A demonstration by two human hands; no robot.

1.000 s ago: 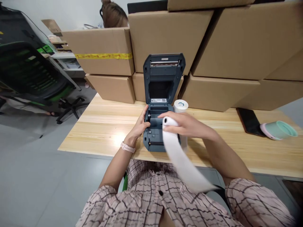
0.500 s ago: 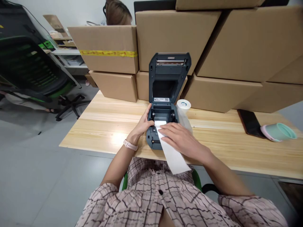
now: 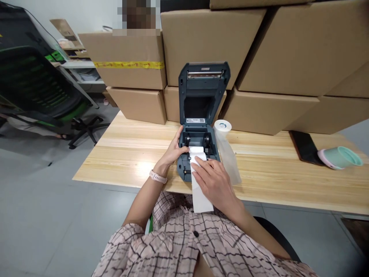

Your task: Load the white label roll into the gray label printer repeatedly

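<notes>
A dark grey label printer [image 3: 204, 90] stands on the table with its lid raised, leaning back towards the boxes. My left hand [image 3: 172, 151] grips the printer's left side, its thumb over the rim beside the paper and its fingers along the outer wall. From the printer's inside a white paper strip [image 3: 200, 200] runs forward over the front and hangs past the table edge. My right hand [image 3: 215, 179] lies on this strip with its fingers stretched out; its thumb is hidden. Right of the printer stands a white roll [image 3: 223, 126], with a translucent sheet [image 3: 230, 157] trailing from it.
Stacked cardboard boxes [image 3: 213, 42] line the back of the wooden table [image 3: 268, 173]. On the right lie a dark phone [image 3: 305, 148] and a mint-green cup [image 3: 341, 157]. An office chair [image 3: 43, 88] stands at left. Behind the boxes, part of a person's head shows.
My right hand has shifted towards me along the paper strip, which now hangs straighter and further left. My left hand stays at the printer's side. The view has shifted slightly.
</notes>
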